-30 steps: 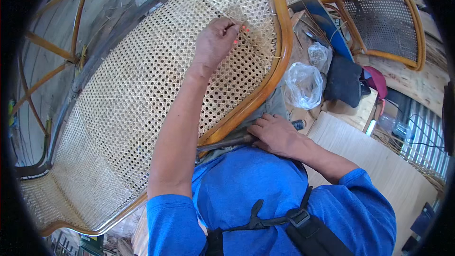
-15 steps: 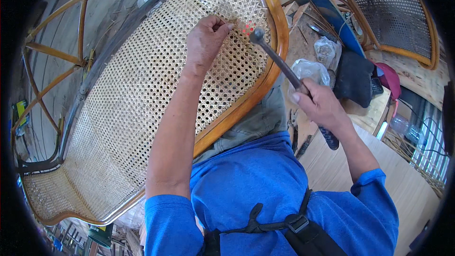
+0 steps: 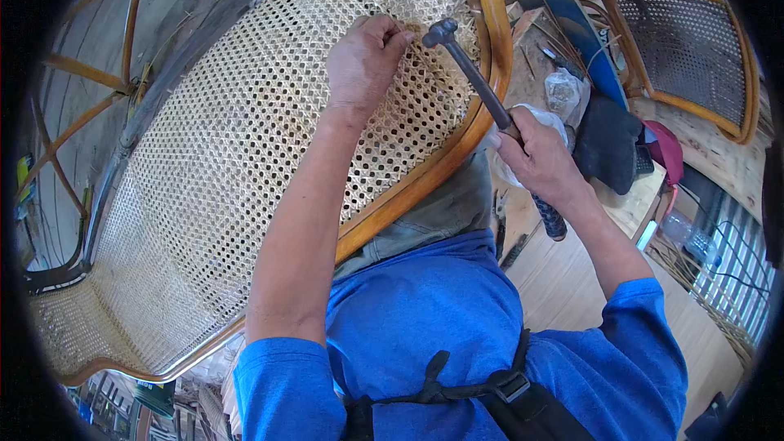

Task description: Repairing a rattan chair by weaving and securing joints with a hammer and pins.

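Note:
A woven cane panel [image 3: 269, 131] in a glossy brown rattan frame [image 3: 493, 41] leans across my lap, rising away to the left. Resting on the weave near its upper right, my left hand [image 3: 361, 61] has thumb and forefinger pinched together. Whatever lies between those fingertips is too small to make out. My right hand [image 3: 541, 155] grips the dark handle of a hammer [image 3: 474, 73] beyond the frame's right side. The hammer's metal head hangs over the cane, just right of my left fingertips and apart from them.
Behind my right hand are clear plastic bags [image 3: 565, 91], a dark cloth bundle [image 3: 606, 143] and a maroon cap [image 3: 665, 151]. Another cane-backed chair [image 3: 674, 41] stands at the upper right. Bare rattan poles [image 3: 131, 24] cross at the left. A pale board [image 3: 572, 278] lies at my right.
My right hand has brought the hammer up a little, and its head has turned toward my left hand. My left hand keeps its pinch on the cane. The whole view has shifted slightly.

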Tool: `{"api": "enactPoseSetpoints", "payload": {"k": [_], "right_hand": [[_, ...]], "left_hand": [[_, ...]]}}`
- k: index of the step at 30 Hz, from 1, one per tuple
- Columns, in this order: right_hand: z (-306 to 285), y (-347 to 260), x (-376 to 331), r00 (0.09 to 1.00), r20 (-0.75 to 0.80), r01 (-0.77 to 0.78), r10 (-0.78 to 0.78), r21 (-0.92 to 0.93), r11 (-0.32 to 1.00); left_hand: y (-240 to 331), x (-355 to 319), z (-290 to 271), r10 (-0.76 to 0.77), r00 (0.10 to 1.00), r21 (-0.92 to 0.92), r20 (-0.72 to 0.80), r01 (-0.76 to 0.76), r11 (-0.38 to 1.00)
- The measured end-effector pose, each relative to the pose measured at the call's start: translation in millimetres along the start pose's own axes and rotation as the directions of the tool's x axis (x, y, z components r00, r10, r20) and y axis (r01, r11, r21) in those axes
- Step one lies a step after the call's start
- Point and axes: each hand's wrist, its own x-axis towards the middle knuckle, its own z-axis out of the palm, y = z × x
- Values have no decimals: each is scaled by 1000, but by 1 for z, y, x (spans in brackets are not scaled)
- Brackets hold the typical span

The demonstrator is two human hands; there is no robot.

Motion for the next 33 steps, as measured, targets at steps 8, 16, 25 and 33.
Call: {"api": "enactPoseSetpoints", "payload": {"k": [8, 16, 25, 33], "right_hand": [[6, -9, 8, 1000, 2, 1, -1, -66, 998], [7, -18, 2, 998, -59, 13, -17, -72, 997], [4, -7, 3, 996, -28, 74, -82, -233, 970], [-5, -13, -1, 998, 40, -46, 51, -110, 993]], "left_hand": [[2, -1, 2, -36, 999, -32, -15, 36, 999], [3, -3, 0, -30, 1000, -12, -9, 30, 999], [-2, -1, 1, -29, 999, -85, -15, 28, 996], [-11, -3, 3, 38, 997, -193, -70, -51, 980]]}}
